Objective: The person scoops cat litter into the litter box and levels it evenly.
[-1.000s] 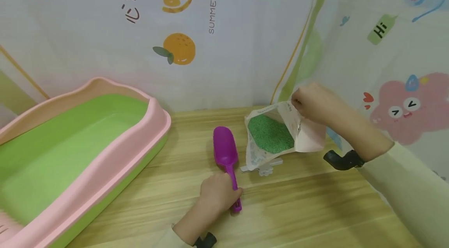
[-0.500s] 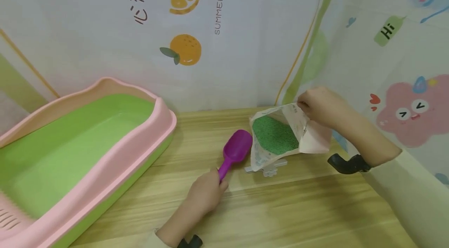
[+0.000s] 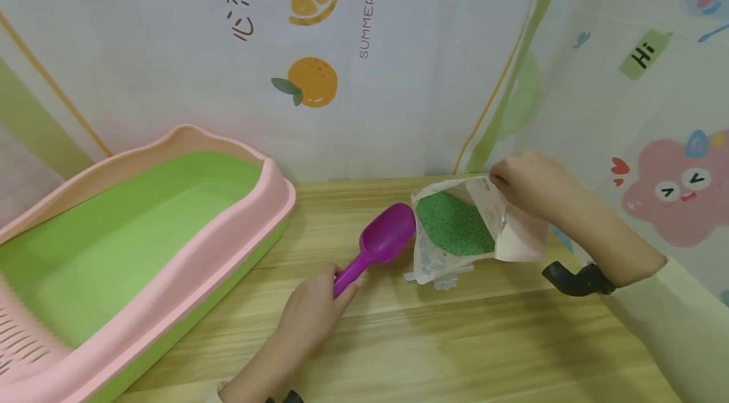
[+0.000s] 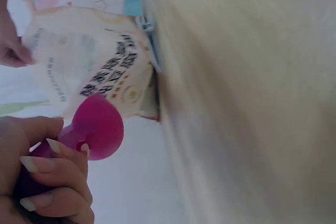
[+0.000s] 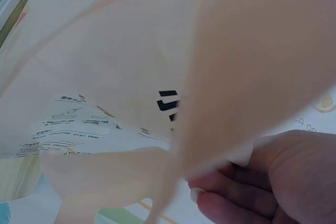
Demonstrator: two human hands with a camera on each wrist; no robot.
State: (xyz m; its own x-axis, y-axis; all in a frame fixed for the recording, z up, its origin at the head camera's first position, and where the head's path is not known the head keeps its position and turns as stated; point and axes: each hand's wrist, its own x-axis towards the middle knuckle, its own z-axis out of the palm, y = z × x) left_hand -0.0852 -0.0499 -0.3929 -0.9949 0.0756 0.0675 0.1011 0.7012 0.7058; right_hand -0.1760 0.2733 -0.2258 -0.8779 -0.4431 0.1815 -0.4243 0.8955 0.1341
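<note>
In the head view a purple scoop (image 3: 387,233) is held by its handle in my left hand (image 3: 312,309), its bowl lifted beside the bag's open mouth. The left wrist view shows the fingers of the left hand (image 4: 52,174) curled round the scoop's handle (image 4: 79,132). A pale printed bag (image 3: 521,232) stands open, with green granules (image 3: 455,224) inside. At the bag's upper right edge, my right hand (image 3: 529,183) pinches the rim. Up close in the right wrist view, the right hand (image 5: 247,187) is at the bag's film (image 5: 121,61).
A large pink-rimmed green litter box (image 3: 239,219) sits at the left on the wooden table (image 3: 455,340). Partly under the bag lies a white clip (image 3: 447,279). Printed cloth (image 3: 398,105) hangs behind and at the right.
My left hand has swung the scoop from pointing straight ahead to tilting right, its bowl now near the bag mouth. The right hand stays on the bag rim. The view shifts slightly left.
</note>
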